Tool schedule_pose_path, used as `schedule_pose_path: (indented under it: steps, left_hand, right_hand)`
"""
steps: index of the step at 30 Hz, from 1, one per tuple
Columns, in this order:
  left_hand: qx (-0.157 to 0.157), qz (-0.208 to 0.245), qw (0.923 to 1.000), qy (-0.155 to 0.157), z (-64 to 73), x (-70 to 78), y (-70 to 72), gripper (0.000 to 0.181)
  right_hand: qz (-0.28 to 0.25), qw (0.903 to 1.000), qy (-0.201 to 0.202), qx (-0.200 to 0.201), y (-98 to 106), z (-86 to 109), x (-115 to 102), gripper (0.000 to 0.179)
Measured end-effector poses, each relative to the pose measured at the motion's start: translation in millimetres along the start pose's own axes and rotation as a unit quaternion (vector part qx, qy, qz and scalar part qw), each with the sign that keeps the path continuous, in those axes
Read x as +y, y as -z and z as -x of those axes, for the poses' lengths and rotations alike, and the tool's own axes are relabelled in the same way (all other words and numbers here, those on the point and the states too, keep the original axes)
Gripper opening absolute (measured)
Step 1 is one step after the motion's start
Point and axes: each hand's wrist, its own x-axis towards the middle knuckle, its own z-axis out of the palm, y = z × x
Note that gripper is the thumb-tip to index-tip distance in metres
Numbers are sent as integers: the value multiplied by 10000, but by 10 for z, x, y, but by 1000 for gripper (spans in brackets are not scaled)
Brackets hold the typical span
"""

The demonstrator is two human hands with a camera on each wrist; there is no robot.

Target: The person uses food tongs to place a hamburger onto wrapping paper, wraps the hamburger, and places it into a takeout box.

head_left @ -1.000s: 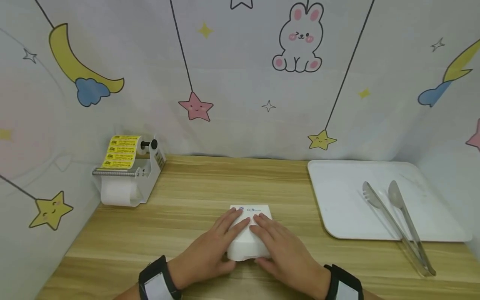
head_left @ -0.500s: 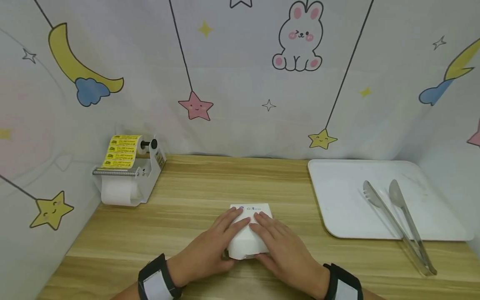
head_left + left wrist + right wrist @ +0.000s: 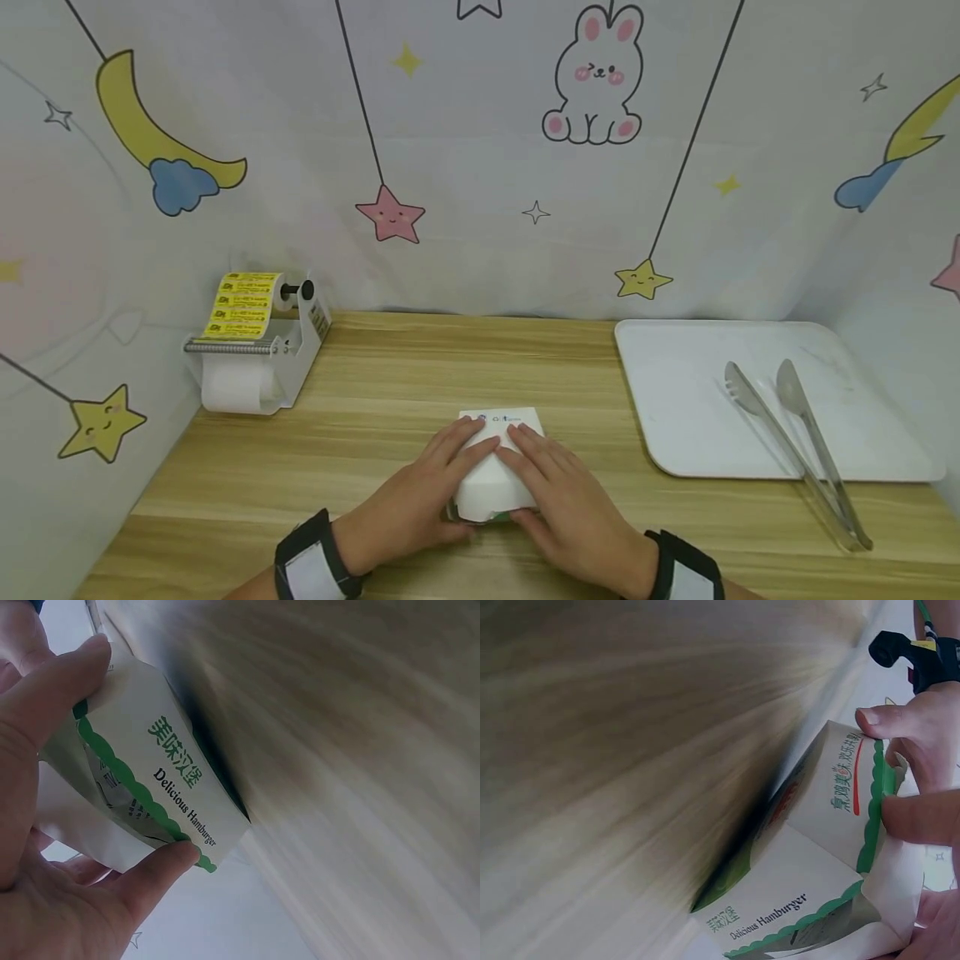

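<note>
Both hands hold a white paper hamburger box (image 3: 491,492) on the table, its lid uppermost. My left hand (image 3: 416,500) lies over the left side, fingers on the lid and thumb at the front edge. My right hand (image 3: 577,508) mirrors it on the right. In the left wrist view, the box's lower wall (image 3: 161,757) carries green scalloped trim and the words "Delicious Hamburger". The left thumb (image 3: 82,667) and a finger touch that trim. Printed wrapping (image 3: 120,787) shows in the gap under the lid. The right thumb (image 3: 922,817) meets the green rim in the right wrist view.
A white tray (image 3: 690,417) lies at the right, with metal tongs (image 3: 810,458) leaning over its front edge. At the back left stands a dispenser (image 3: 303,358) with a roll of yellow labels (image 3: 243,304). Printed cloth walls (image 3: 465,267) enclose the wooden table (image 3: 375,392).
Green trim now shows below the lid's front edge, between the thumbs. The thumbs have shifted slightly at the front; the fingers stay on the lid.
</note>
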Motion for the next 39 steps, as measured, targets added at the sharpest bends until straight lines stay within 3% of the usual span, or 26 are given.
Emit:
schedule_pose_path:
  steps: [9, 15, 21, 29, 39]
  left_hand:
    - [-67, 49, 9999, 84, -10, -9, 4, 111]
    - [-79, -117, 9997, 216, -14, -8, -18, 101]
    - [-8, -220, 9995, 223, -22, 5, -38, 97]
    - [193, -142, 9995, 188, -47, 38, -78, 86]
    - [664, -992, 9928, 124, -107, 128, -187, 70]
  right_hand:
    - [-42, 10000, 3, 13, -8, -2, -2, 70]
    - [13, 9997, 191, -160, -17, 29, -21, 70]
    - [-25, 9998, 119, -153, -29, 27, -23, 76]
    - [-3, 9999, 19, -112, -58, 7, -63, 58]
    - [-69, 9990, 101, -429, -26, -22, -80, 50]
